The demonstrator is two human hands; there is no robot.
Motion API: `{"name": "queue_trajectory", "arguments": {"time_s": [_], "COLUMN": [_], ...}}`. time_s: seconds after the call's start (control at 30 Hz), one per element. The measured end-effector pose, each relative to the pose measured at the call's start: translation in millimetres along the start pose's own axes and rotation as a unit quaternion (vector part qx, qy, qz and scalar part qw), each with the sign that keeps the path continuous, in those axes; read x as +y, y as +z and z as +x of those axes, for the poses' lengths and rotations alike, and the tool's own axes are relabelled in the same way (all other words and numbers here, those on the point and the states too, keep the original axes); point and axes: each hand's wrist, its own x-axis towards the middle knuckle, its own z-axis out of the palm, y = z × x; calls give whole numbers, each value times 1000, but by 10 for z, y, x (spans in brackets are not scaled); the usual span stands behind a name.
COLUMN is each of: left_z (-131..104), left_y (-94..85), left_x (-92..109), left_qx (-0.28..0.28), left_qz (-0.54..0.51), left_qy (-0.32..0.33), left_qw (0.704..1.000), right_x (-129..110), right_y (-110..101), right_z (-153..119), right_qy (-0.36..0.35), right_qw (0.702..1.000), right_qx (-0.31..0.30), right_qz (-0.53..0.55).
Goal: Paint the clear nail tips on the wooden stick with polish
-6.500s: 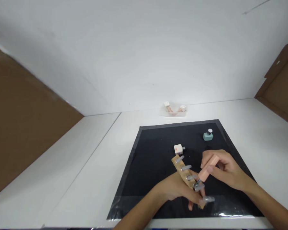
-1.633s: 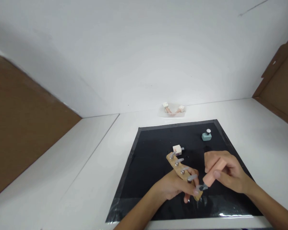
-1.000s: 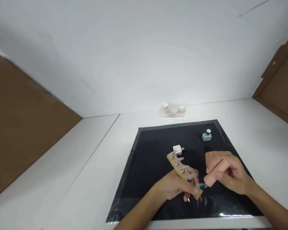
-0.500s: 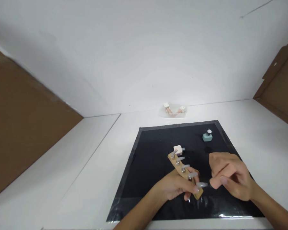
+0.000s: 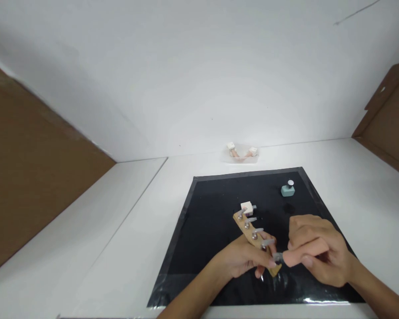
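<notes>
My left hand (image 5: 246,259) is closed around the lower end of a wooden nail-tip stand (image 5: 250,230). Several pale false nails stick out from round metal studs along it. In my right hand (image 5: 322,248), between thumb and fingers, is a peach nail polish brush cap (image 5: 304,252). Its tip end meets the nearest false nail (image 5: 278,256), covering part of it; the bristles cannot be made out. Just beyond the stand's far end lies a white box-like bottle (image 5: 247,208) with a grey end.
A small teal bottle (image 5: 287,191) with a silver-topped cap stands at the back right of the black mat (image 5: 213,199). Behind the mat, a clear tray (image 5: 242,160) holds two white-and-peach bottles. Brown cardboard panels (image 5: 29,168) flank the white table.
My right hand has brought the peach brush cap slightly left and down, onto the nearest false nail. My left hand and the stand have barely moved.
</notes>
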Motion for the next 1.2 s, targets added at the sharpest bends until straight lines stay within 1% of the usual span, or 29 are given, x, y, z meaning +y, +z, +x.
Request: {"name": "queue_trajectory", "arguments": {"time_s": [0.1, 0.27, 0.37, 0.47, 0.63, 0.77, 0.93, 1.07, 1.2], "left_z": [-1, -28, -21, -10, -17, -28, -27, -16, -21], "left_y": [-3, 3, 0, -3, -4, 6, 7, 12, 15], "left_x": [-2, 14, 8, -2, 2, 12, 15, 8, 4], "left_qx": [6, 1, 0, 8, -5, -10, -3, -12, -3], "left_qz": [0, 1, 2, 6, 6, 7, 4, 4, -5], "left_qy": [-4, -6, -5, -5, -6, -3, -6, -5, -4], "left_qw": [1000, 1000, 1000, 1000, 1000, 1000, 1000, 1000, 1000], "right_x": [-4, 6, 11, 24, 39, 39, 44, 42, 60], "right_y": [3, 13, 15, 13, 10, 13, 14, 14, 15], "right_z": [-5, -25, -23, -31, -48, -45, -60, -56, -61], "right_qy": [-1, 3, 3, -1, -12, 1, -9, 12, -12], "right_qw": [1000, 999, 1000, 1000, 999, 1000, 999, 1000, 999], "right_qx": [-6, 36, 14, -2, 30, 15, 40, 10, 30], "right_qz": [-28, -21, -6, -14, -16, -21, -13, -5, 4]}}
